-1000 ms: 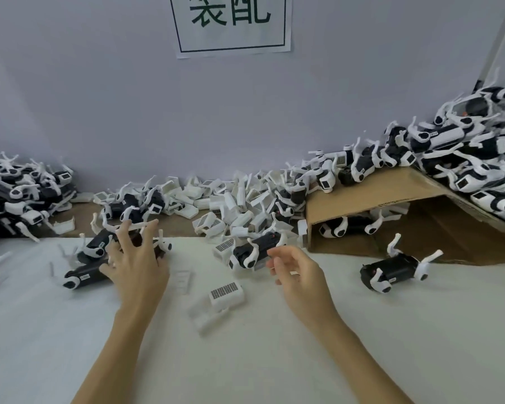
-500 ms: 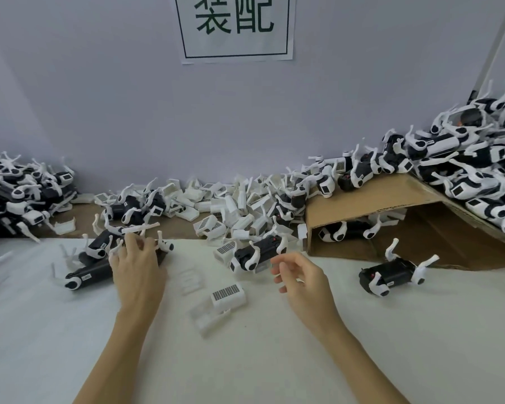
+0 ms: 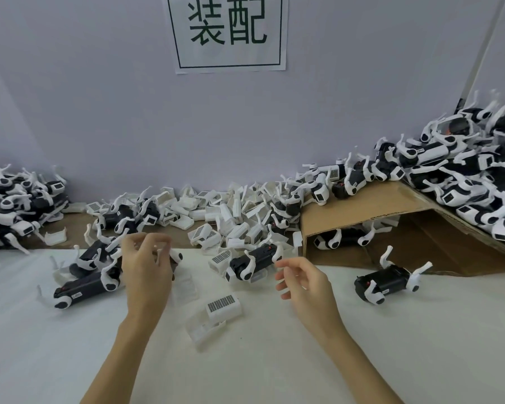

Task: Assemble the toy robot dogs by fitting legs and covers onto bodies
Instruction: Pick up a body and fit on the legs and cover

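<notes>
At the far left edge a heap of assembled toy dogs lies against the wall. In front of it, on the white table, a black dog body with white legs lies on its side, with another dog just behind it. The left hand is raised over the right end of these two, its fingers curled with the tips close together; whether it grips a part there I cannot tell. Along the back wall a loose pile of white covers spreads across the middle. Near the table's centre a single white cover with a barcode label lies flat, touching a clear plastic piece in front of it. Behind that, a black dog with white legs rests on its side. The right hand hovers just beside it, fingers loosely bent and holding nothing. To the right a cardboard box lies tipped on its side, its opening facing forward; one dog lies inside. More finished dogs are heaped on top of the box. One black dog stands alone on the table before the opening.
</notes>
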The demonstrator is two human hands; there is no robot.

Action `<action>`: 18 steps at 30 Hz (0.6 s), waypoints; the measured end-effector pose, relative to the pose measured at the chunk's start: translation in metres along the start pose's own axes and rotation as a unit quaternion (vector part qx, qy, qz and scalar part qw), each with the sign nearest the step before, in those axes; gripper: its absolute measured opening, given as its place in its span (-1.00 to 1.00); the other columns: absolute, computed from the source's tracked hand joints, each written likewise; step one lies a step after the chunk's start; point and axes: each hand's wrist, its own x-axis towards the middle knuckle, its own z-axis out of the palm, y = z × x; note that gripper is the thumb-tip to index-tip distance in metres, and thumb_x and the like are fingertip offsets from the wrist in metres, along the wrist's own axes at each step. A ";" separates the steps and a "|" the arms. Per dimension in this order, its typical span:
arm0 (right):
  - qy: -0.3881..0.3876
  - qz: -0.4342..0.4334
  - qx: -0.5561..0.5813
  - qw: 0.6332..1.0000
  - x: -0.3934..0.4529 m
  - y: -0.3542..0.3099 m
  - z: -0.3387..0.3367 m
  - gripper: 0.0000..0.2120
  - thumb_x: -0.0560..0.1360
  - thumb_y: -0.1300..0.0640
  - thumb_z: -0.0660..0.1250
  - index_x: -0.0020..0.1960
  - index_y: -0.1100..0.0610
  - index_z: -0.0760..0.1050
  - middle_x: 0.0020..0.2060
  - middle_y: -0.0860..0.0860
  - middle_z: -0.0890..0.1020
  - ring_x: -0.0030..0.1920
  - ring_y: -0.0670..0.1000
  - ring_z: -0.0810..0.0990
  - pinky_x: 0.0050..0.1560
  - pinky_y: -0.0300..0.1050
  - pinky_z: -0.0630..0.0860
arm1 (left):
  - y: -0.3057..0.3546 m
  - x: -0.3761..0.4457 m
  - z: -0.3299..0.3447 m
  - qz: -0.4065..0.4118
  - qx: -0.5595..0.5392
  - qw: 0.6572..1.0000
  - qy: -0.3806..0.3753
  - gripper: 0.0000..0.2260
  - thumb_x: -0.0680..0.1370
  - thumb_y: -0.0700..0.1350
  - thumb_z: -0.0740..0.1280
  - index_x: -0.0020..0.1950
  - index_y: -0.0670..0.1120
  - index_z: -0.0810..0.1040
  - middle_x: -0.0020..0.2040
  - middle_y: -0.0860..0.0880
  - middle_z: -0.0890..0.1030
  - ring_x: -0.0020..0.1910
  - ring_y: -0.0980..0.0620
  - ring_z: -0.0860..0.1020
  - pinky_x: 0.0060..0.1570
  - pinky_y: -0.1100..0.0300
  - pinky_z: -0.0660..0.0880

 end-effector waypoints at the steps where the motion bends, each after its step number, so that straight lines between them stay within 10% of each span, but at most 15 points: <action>1: -0.001 0.000 -0.001 1.000 0.000 0.000 0.001 -0.78 0.69 0.25 0.25 0.07 0.03 0.64 -0.17 0.00 0.70 -0.16 -0.02 0.69 -0.15 -0.14 0.62 | 0.004 -0.001 0.001 -0.011 -0.028 0.999 0.013 -0.87 0.65 -0.33 0.40 0.10 -0.15 0.70 0.19 -0.09 0.44 -0.13 -0.08 0.59 -0.05 0.26 0.53; 4: -0.012 0.002 -0.001 1.000 -0.003 -0.001 0.005 -0.80 0.69 0.24 0.26 0.08 0.02 0.63 -0.16 -0.02 0.71 -0.16 -0.03 0.69 -0.14 -0.12 0.63 | 0.021 -0.003 0.002 -0.009 -0.106 0.994 0.036 -0.82 0.65 -0.32 0.40 0.11 -0.05 0.69 0.17 -0.05 0.46 -0.08 0.05 0.60 -0.06 0.44 0.51; 11: -0.076 0.043 0.093 0.992 -0.007 -0.009 0.014 -0.84 0.67 0.12 0.35 0.24 0.02 0.59 -0.08 0.02 0.72 -0.06 0.06 0.72 -0.13 -0.10 0.66 | 0.072 -0.018 0.003 -0.026 -0.361 0.932 -0.032 -0.84 0.59 -0.17 0.52 0.13 0.01 0.66 -0.19 -0.08 0.63 -0.35 -0.05 0.61 -0.49 0.18 0.51; 18: -0.126 0.121 0.193 0.965 -0.007 -0.009 0.017 -0.38 0.39 -0.09 0.54 0.36 0.10 0.49 0.15 0.19 0.65 0.08 0.10 0.76 -0.02 -0.01 0.70 | 0.078 -0.030 0.011 -0.137 -0.458 0.874 -0.089 -0.81 0.50 -0.05 0.57 0.03 -0.10 0.70 -0.17 -0.10 0.63 -0.43 -0.03 0.52 -0.58 0.23 0.40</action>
